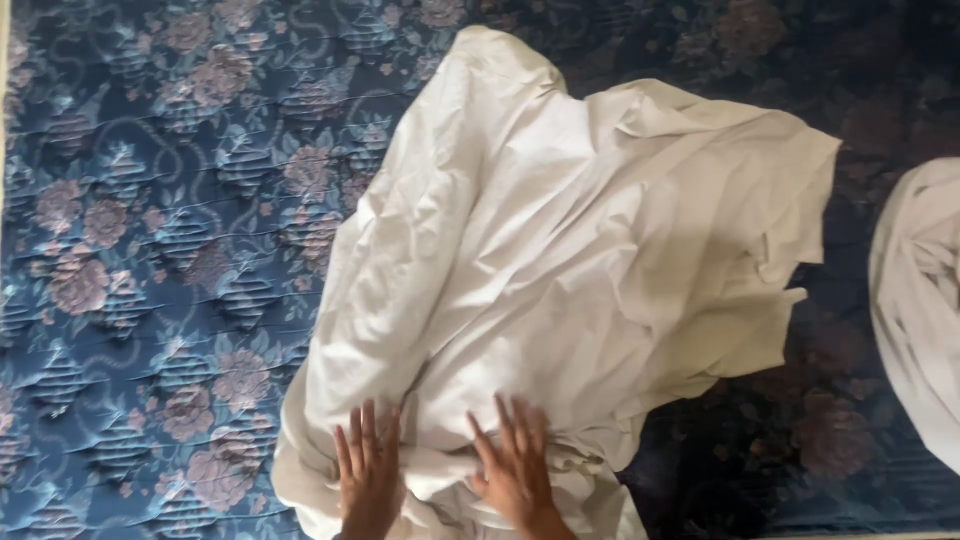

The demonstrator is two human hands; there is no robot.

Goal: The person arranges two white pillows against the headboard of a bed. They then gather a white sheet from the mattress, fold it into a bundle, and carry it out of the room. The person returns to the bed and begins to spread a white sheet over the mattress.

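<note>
White cotton-like fabric, a crumpled bedsheet (570, 250), lies heaped across the middle of the view on a mattress (150, 250). It spreads from about 12 o'clock, where a rounded fold pokes up, down to 6 o'clock, where its near edge bunches into thick folds. Its widest part reaches toward 3 o'clock, ending in a creased, angular corner.

Both hands rest on the near edge of the sheet at about 6 o'clock. The left hand (368, 478) lies flat, palm down, fingers straight and slightly spread, pointing toward 12 o'clock. The right hand (515, 468) sits just beside it toward 5 o'clock, also palm down with fingers fanned, pressing on a bunched fold; the thumb seems tucked against the ridge of cloth between the two hands. Neither hand is closed around the fabric; they press on top of it.

Beyond the sheet, the mattress shows a quilted blue cover patterned with dusty pink flowers, brightly lit from 7 to 11 o'clock and in shadow from 1 to 5 o'clock. At 3 to 4 o'clock, well apart from the sheet, a second white cloth (925, 300) lies partly cut off by the edge of the view.
</note>
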